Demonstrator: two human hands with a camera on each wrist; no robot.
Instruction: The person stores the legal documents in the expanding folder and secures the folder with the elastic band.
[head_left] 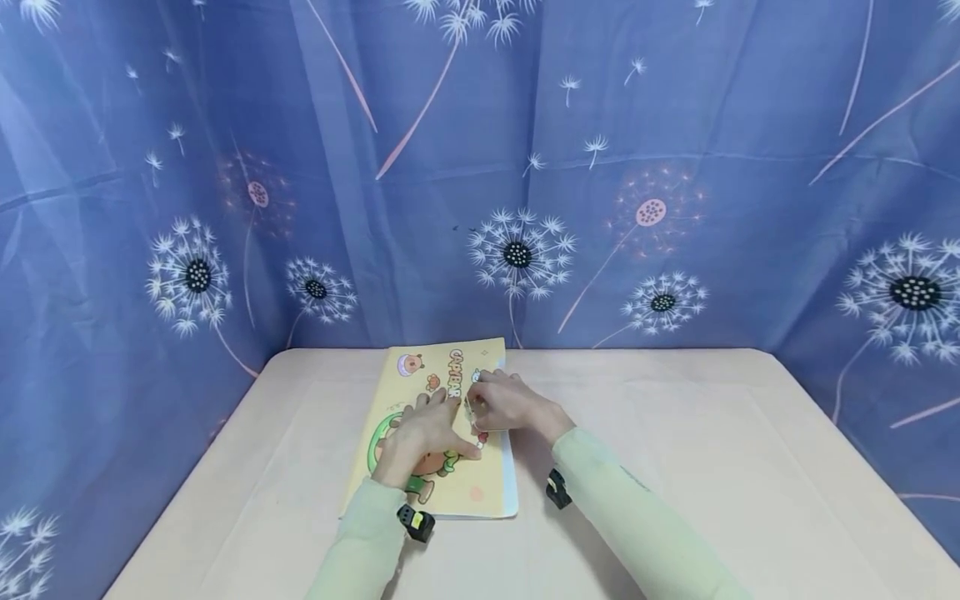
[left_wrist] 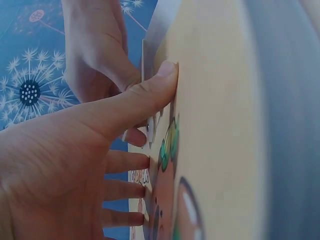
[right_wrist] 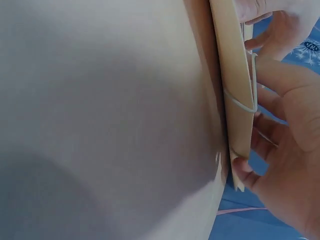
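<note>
A yellow folder (head_left: pixel 483 492) with capybara drawings lies on the table, its printed cover up. My left hand (head_left: pixel 429 432) rests on the cover with thumb and fingers spread; in the left wrist view, the thumb and fingertips touch the folder (left_wrist: pixel 220 100). At the folder's right side, my right hand (head_left: pixel 512 402) has its fingers curled and pinches a thin pale elastic cord. The right wrist view shows that cord (right_wrist: pixel 241 103) looped over the folder's edge near the right hand (right_wrist: pixel 295 125). The exact pinch point is partly hidden by the fingers.
The pale tabletop (head_left: pixel 675 442) extends on both sides of the folder. Behind it and at the sides hangs a blue curtain (head_left: pixel 435 250) with a dandelion print. Each wrist carries a small black camera (head_left: pixel 416 522).
</note>
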